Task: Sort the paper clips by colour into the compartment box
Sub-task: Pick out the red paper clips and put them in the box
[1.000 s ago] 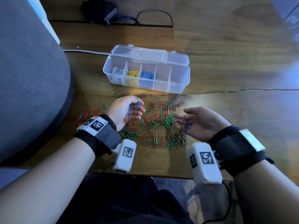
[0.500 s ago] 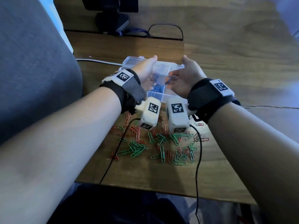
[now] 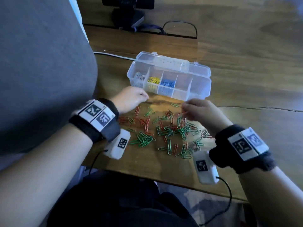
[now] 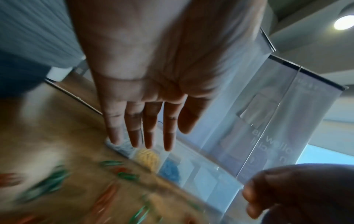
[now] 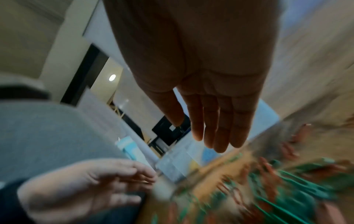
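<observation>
A clear compartment box (image 3: 196,95) stands open on the wooden table, with silver clips (image 3: 139,77), yellow clips (image 3: 154,80) and blue clips (image 3: 168,83) in its three left compartments. The two right compartments look bare. Loose red and green paper clips (image 3: 170,130) lie scattered in front of it. My left hand (image 3: 131,99) hovers at the box's near left corner, and the left wrist view shows the left hand (image 4: 149,121) with straight fingers holding nothing. My right hand (image 3: 196,110) hovers over the pile's far right. In its own blurred wrist view the right hand (image 5: 214,124) is also flat and holds nothing.
A grey padded chair back (image 3: 41,71) fills the left side. A monitor stand (image 3: 127,15) and a black cable loop (image 3: 178,28) sit at the back, with a white cable (image 3: 113,54) behind the box. A crack (image 3: 262,108) runs across the table on the right.
Both hands have drawn back from over the box's blue compartment toward the loose pile. The blue clips they held a second ago are no longer in them.
</observation>
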`<act>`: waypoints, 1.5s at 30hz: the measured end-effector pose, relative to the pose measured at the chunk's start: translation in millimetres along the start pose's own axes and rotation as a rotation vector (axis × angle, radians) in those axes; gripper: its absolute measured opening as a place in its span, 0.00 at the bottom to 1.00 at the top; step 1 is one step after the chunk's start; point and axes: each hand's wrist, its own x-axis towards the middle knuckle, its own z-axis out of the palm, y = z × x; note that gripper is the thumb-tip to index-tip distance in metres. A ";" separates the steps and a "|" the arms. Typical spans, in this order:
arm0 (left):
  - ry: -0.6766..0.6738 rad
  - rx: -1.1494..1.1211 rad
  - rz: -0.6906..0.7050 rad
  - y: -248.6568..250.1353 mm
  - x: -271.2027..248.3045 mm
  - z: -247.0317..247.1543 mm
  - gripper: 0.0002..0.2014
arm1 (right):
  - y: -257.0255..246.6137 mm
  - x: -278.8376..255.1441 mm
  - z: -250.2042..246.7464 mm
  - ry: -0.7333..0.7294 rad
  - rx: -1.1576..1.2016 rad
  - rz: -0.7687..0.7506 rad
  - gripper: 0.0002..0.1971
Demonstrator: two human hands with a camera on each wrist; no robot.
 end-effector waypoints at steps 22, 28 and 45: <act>0.055 0.327 -0.168 -119.0 -75.2 14.1 0.26 | 30.9 -48.7 97.3 -0.197 -0.833 -0.201 0.19; 0.153 0.315 -0.239 -146.0 -84.8 3.2 0.27 | 26.0 -50.9 101.1 -0.120 -0.785 -0.140 0.17; 0.069 0.289 -0.030 -156.1 -88.0 9.3 0.26 | -5.5 -40.0 144.9 -0.126 -0.696 -0.207 0.14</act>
